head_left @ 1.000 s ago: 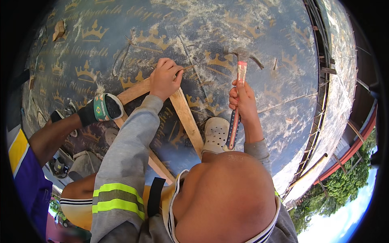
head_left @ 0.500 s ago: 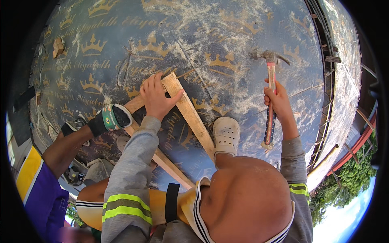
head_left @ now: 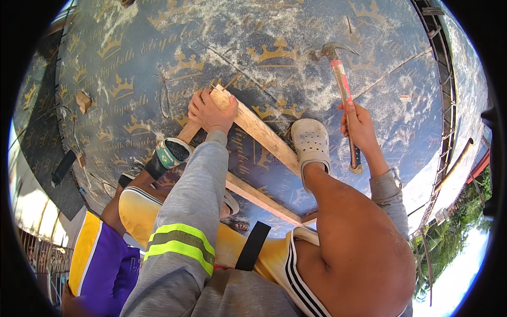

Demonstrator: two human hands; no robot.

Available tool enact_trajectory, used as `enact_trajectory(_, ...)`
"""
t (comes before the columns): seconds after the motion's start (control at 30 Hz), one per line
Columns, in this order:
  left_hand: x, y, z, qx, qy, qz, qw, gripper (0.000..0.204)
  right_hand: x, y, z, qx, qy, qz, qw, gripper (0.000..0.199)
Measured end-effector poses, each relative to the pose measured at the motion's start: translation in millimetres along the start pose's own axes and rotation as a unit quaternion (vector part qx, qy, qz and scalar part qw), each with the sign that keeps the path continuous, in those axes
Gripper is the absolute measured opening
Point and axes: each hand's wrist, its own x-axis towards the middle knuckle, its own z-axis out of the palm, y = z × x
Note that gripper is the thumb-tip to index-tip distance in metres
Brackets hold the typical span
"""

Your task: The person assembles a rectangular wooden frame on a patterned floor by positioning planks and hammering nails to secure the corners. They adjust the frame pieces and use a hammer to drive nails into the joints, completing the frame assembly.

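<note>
My left hand (head_left: 212, 112) is closed over the corner of a wooden frame (head_left: 266, 138), where two light timber pieces meet near its far end. Its fingers curl round the far side and the thumb presses along the right-hand piece. My right hand (head_left: 359, 126) grips a claw hammer (head_left: 343, 87) low on its red and dark handle. The hammer's head points away from me, to the right of the frame's corner and apart from it. A beige clog (head_left: 310, 140) on my right foot rests against the right-hand timber.
Dusty dark panels with gold crown prints form the surface. A co-worker in purple and yellow (head_left: 100, 259) is at the left; a foot in a green-strapped slipper (head_left: 171, 153) lies by the frame. A wood block (head_left: 83, 101) sits far left. A metal-barred edge (head_left: 449, 105) runs along the right.
My view has shifted, and the frame appears further right. The hammer's head has tilted further left, with my right hand still on the handle. My left hand keeps hold of the corner.
</note>
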Motion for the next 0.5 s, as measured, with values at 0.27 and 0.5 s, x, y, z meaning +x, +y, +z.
enact_trajectory(0.27,-9,5,-8,-0.041,-0.036,-0.178,0.983,0.112,14,14,13,0.083,-0.017,0.0,0.996,0.027)
enact_trajectory(0.5,-7,-4,-5,-0.068,-0.073,-0.167,0.981,0.109,5,-10,59,0.031,-0.149,-0.096,0.984,0.024)
